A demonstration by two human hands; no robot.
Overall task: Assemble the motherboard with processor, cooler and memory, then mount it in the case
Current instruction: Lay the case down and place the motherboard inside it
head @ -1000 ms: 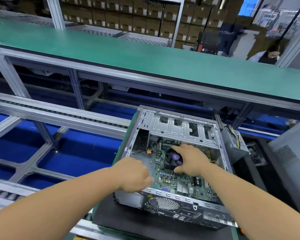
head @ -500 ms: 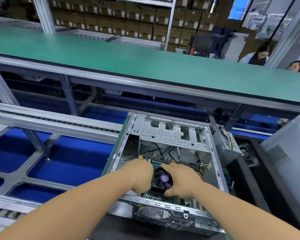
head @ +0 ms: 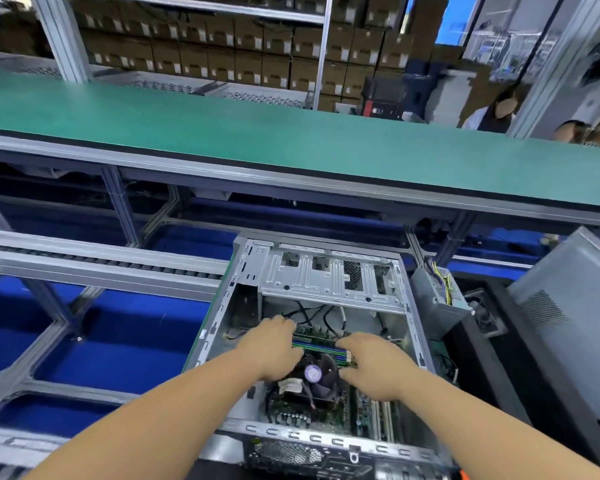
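An open silver computer case (head: pixel 329 282) lies on its side in front of me. Inside it sits the green motherboard (head: pixel 329 415) with a black cooler fan (head: pixel 321 379) carrying a purple sticker. Green and blue memory slots (head: pixel 321 345) run across the board beyond the fan. My left hand (head: pixel 274 344) rests palm down left of the fan, fingers at the left end of the slots. My right hand (head: pixel 371 362) lies to the right of the fan, fingers at the right end. Both hands press on the board area; nothing is lifted.
A grey power supply (head: pixel 437 299) with coloured wires leans at the case's right. A grey side panel (head: pixel 575 306) stands further right. A green conveyor belt (head: pixel 291 143) runs behind. Blue trays and aluminium rails (head: pixel 94 261) lie left. Two people stand at far right.
Both hands have slid away from me, from beside the cooler fan toward the memory slots. The camera has tilted, so the case sits lower in view.
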